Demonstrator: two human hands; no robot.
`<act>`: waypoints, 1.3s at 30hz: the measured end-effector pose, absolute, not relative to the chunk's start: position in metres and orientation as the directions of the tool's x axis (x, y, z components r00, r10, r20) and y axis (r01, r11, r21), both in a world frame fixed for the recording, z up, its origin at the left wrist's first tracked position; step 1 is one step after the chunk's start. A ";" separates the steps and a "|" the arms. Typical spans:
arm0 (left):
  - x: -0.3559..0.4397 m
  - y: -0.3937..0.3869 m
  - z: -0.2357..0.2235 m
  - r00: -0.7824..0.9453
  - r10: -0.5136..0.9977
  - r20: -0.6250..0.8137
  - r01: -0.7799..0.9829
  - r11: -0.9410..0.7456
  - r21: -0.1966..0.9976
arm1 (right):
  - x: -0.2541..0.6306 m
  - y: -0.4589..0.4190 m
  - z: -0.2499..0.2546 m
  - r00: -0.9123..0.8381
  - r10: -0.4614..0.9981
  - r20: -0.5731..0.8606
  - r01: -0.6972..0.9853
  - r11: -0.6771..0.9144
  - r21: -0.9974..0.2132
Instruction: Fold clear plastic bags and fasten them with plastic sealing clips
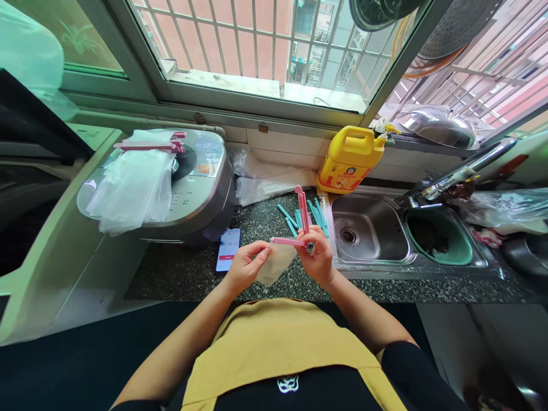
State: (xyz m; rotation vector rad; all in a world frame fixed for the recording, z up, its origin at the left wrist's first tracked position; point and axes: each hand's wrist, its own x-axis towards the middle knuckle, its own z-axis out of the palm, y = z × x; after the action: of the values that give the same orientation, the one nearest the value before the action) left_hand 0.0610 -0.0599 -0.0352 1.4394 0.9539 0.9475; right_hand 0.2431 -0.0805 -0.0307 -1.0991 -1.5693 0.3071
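My right hand (317, 257) is closed on a pink bag sealing clip (303, 212), whose two arms stand apart in an L shape. The lower arm lies along the top edge of a translucent plastic bag (276, 264). With thumb and fingers, my left hand (248, 264) pinches the bag's upper left corner. Behind my right hand, several teal clips (315, 214) lie on the counter. A phone (228, 250) with a timer on its screen lies left of my left hand.
On the left, a rice cooker (205, 194) carries a stack of bags (132, 182) with pink clips. More plastic bags (274, 185) lie by the wall. A yellow jug (349, 160) stands behind the steel sink (372, 228); a green basin (460, 245) sits in its right bowl.
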 end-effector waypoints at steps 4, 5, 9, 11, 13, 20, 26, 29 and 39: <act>0.069 -0.058 -0.039 0.318 0.943 -0.101 -0.102 0.139 0.985 | 0.242 -0.080 -0.030 0.070 0.789 0.611 0.425 0.531 -0.733; 0.071 -0.057 -0.039 0.312 0.942 -0.122 -0.103 0.161 0.981 | 0.242 -0.080 -0.031 0.083 0.800 0.595 0.414 0.515 -0.751; 0.073 -0.056 -0.035 0.220 0.966 -0.132 -0.085 0.154 0.984 | 0.246 -0.080 -0.035 0.285 0.830 0.479 0.305 0.395 -0.867; 0.072 -0.056 -0.030 0.168 0.981 -0.100 -0.080 0.114 0.990 | 0.247 -0.080 -0.036 0.370 0.845 0.386 0.206 0.330 -0.921; 0.073 -0.057 -0.026 0.141 0.988 -0.064 -0.065 0.074 0.995 | 0.245 -0.081 -0.036 0.387 0.874 0.293 0.106 0.274 -0.956; 0.078 -0.062 -0.026 0.143 0.989 -0.037 -0.144 0.058 0.988 | 0.224 -0.081 -0.040 0.362 0.928 0.087 -0.126 0.141 -0.982; 0.077 -0.046 -0.018 0.272 0.959 -0.077 -0.177 0.128 0.976 | 0.223 -0.083 -0.035 0.322 0.931 0.174 -0.006 0.186 -0.983; 0.080 -0.040 -0.014 0.281 0.956 -0.091 -0.170 0.143 0.975 | 0.224 -0.084 -0.036 0.313 0.925 0.216 0.002 0.227 -0.974; 0.081 -0.044 -0.021 0.176 0.983 -0.060 -0.308 0.113 0.945 | 0.221 -0.085 -0.054 0.302 0.934 0.188 -0.009 0.201 -0.980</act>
State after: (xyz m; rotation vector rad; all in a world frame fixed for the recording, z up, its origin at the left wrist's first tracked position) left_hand 0.0811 -0.0442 -0.0209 0.9838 0.8960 1.1615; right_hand 0.2212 -0.0850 -0.0544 -1.1649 -1.0439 0.8629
